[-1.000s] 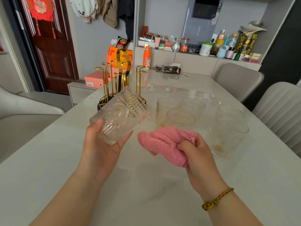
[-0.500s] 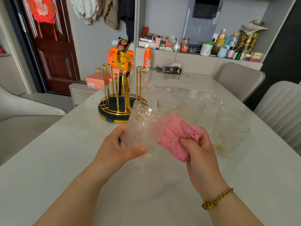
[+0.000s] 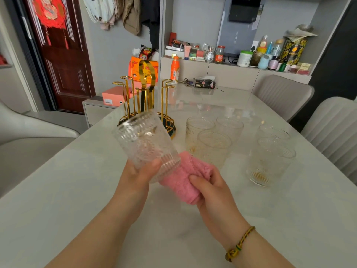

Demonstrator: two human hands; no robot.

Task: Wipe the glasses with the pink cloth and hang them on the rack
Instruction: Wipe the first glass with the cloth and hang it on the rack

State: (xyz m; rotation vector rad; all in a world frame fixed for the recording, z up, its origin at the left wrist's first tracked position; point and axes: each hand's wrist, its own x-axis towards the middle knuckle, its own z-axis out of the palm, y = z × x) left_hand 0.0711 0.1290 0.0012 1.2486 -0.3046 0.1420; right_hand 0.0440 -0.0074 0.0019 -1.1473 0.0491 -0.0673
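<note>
The left hand [image 3: 137, 175] curls its fingers round one glass [image 3: 146, 144]. The right hand [image 3: 210, 190] squeezes one pink cloth [image 3: 183, 180], touching the glass bottom. Five more glasses [image 3: 214, 146] and one gold rack [image 3: 163, 99] stand beyond the fingertips.

A clear, ribbed and beaded glass tumbler [image 3: 146, 144] is held tilted above the tabletop [image 3: 77, 190] in the grip of the left hand [image 3: 139, 175]. A fluffy pink cloth [image 3: 185, 178], bunched in the right hand [image 3: 210, 188], is touching its lower end. Three matching tumblers [image 3: 212, 147] are clustered upright further right, and two more tumblers [image 3: 270, 159] are set at the far right. A gold wire rack [image 3: 146, 101] on a dark round base is placed behind the held tumbler.
</note>
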